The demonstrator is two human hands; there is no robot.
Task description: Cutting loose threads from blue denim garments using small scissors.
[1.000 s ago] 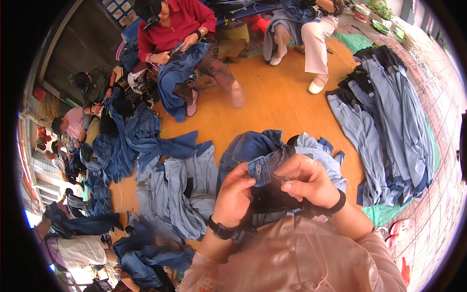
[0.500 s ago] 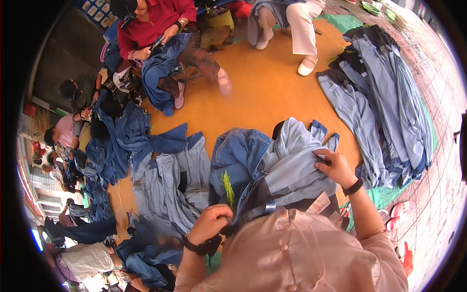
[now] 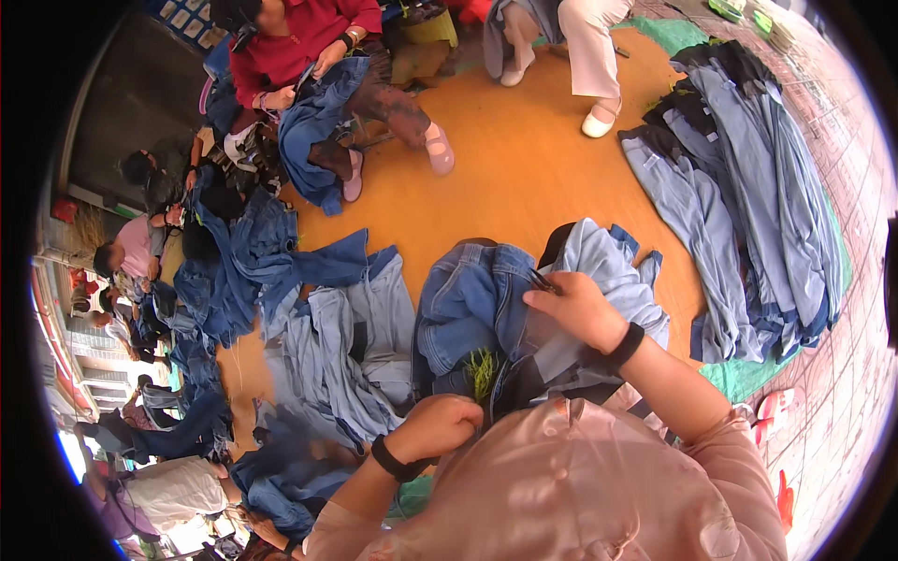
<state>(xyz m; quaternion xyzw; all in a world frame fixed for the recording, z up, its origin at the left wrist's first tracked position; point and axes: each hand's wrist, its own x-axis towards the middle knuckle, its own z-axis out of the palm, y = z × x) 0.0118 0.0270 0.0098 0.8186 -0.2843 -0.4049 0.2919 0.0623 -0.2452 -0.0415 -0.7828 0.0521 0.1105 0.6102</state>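
A pair of jeans (image 3: 468, 304) lies bunched across my lap, blue denim at its left part and a pale inside-out leg (image 3: 599, 252) at its right. At the jeans' near left edge, my left hand (image 3: 440, 435) is closed, its fingers pinched on the denim. My right hand (image 3: 585, 309) is closed round small dark thread snips (image 3: 541, 280), whose tips point up and left over the blue denim. Between the hands, a yellow-green tuft of thread or cord (image 3: 482, 372) rests on the jeans. The right palm hides most of the snips.
Pale jeans (image 3: 341, 332) lie piled left of my lap, and a larger stack of jeans (image 3: 748, 187) is at the right on green sheeting (image 3: 748, 381). Across the orange board (image 3: 505, 178) a person in red (image 3: 309, 42) handles denim. More people sit along the left.
My right hand has moved left with the snips, from the pale leg to the blue denim. The left hand has shifted slightly right. The green tuft has moved right and down with the jeans.
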